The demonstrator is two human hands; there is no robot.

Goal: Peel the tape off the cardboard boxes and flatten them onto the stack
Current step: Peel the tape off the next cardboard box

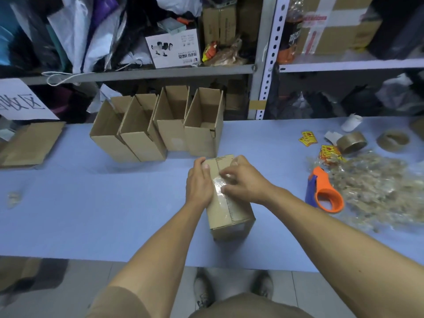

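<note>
- Sealed cardboard box [229,203]: lies at the centre of the blue tabletop [91,214].
- Left hand [199,182]: grips the box's left side.
- Right hand [243,180]: fingers pinch the clear tape [219,185] on top.
- Four open boxes [160,127]: far side.
- Flattened stack [29,145]: far left.
- Tape dispenser [323,191]: right.

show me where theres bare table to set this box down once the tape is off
Widest bare patch: the blue table left of the taped box, in front of the four open boxes. A narrower strip lies between the box and the tape dispenser. Crowded on the right: peeled tape pile, tape rolls.
</note>
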